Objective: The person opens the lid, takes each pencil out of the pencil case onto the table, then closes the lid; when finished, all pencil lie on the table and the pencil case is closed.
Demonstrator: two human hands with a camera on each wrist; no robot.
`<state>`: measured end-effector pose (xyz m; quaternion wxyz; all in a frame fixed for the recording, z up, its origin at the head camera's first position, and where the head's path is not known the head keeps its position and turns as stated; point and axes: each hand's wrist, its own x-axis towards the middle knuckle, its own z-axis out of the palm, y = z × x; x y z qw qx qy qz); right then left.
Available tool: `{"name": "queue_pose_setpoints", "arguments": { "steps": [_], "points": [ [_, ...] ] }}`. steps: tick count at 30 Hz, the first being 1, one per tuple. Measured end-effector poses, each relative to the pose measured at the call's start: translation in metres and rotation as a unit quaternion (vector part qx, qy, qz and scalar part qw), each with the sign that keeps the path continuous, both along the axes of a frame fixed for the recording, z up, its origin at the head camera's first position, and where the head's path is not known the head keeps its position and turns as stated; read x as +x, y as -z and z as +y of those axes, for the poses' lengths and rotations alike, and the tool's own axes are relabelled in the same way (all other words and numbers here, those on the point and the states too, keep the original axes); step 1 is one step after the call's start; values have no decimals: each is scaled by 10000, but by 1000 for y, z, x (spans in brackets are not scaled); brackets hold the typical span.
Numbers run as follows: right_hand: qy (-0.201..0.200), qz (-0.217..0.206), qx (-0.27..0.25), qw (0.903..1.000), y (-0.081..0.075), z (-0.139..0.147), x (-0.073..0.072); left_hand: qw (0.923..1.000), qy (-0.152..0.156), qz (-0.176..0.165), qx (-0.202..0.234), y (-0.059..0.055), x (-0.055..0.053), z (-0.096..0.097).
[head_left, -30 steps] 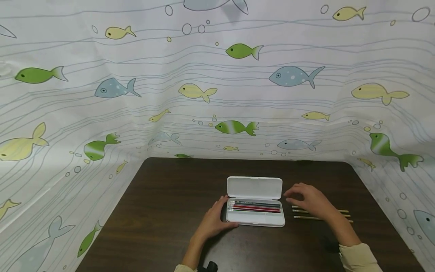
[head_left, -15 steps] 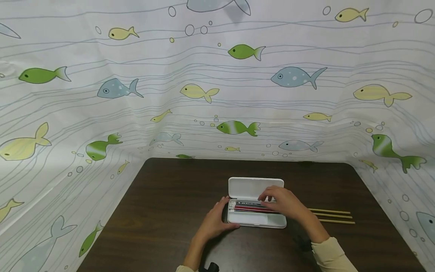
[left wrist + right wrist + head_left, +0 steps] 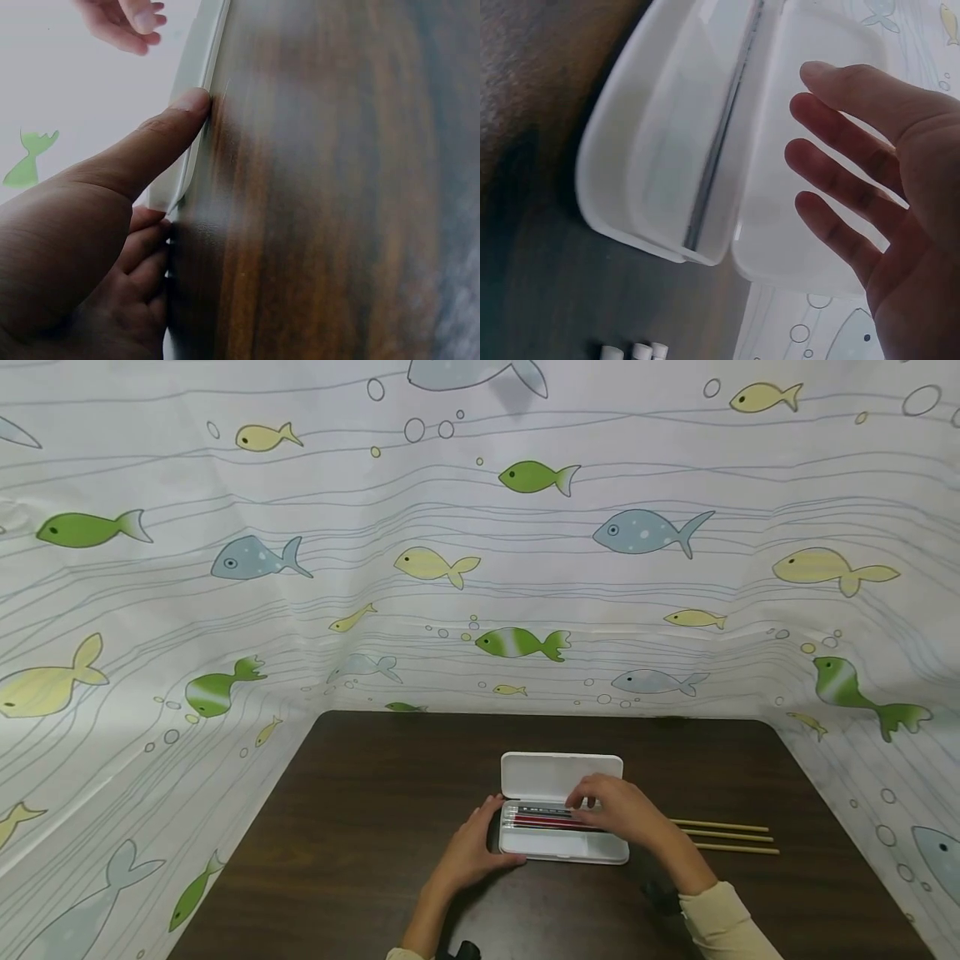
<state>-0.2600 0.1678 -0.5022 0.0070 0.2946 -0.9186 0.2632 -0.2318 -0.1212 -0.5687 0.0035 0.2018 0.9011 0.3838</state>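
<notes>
An open white pencil case [image 3: 551, 845] lies on the dark table, its lid [image 3: 536, 773] tipped back on the far side. Red and black pencils [image 3: 540, 821] lie in the rear part of the case; their right ends are hidden by my right hand in the head view. My left hand [image 3: 468, 847] grips the case's left end, thumb on the front edge and fingers round the side. Over the right half of the case hovers my right hand [image 3: 618, 808]. The right wrist view shows its fingers [image 3: 840, 176] spread and loosely bent, with nothing held.
Loose light wooden pencils [image 3: 738, 838] lie side by side to the right of the case, partly behind my right forearm. Their white ends [image 3: 641, 351] show low in the right wrist view. A fish-print sheet [image 3: 435, 610] hangs round the table.
My right hand has moved left, from above the loose wooden pencils to above the pencil case. The left hand has stayed at the case's left end.
</notes>
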Motion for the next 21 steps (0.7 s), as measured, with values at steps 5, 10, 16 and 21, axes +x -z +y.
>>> {"name": "queue_pose_setpoints", "arguments": {
  "steps": [5, 10, 16, 21],
  "points": [
    [50, -62, 230, 9997, 10, 0, -1, 10000, -24, -31, 1, 1, 0, -1],
    [-19, 16, 391, 9992, 16, 0, -1, 10000, -29, -2, -32, 2, -1, -1],
    [-30, 39, 462, 9989, 20, 1, -2, 10000, -19, 23, -19, 2, 0, 0],
    [-91, 138, 510, 9986, 21, -1, -3, 10000, -17, 56, -52, 1, 0, 0]
  ]
}}
